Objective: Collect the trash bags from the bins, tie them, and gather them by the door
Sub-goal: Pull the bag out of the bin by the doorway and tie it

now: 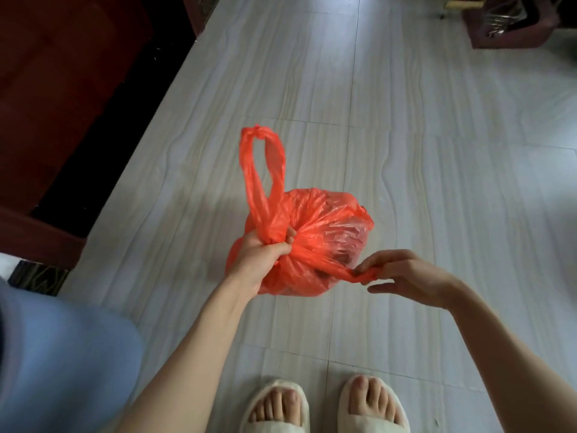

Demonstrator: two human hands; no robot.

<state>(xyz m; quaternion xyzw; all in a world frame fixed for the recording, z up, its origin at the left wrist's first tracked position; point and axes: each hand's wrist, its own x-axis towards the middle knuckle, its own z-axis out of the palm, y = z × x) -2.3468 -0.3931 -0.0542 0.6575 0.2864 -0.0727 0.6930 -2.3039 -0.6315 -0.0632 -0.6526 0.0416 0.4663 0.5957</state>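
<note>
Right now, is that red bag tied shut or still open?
Gathered shut, not visibly knotted: the left hand grips the red bag at its neck; the right hand pinches one handle.

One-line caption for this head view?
Left hand grips red trash bag neck; right hand pinches its handle taut.

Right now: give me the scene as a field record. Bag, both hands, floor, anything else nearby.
bag: orange trash bag, full, held above the floor
left hand: left hand grips the gathered neck
right hand: right hand, fingers pinch a stretched handle strip
free handle: loop stands upright
knot: not yet closed
floor: pale tile
nearby: dark red wooden furniture, white slippers
</note>
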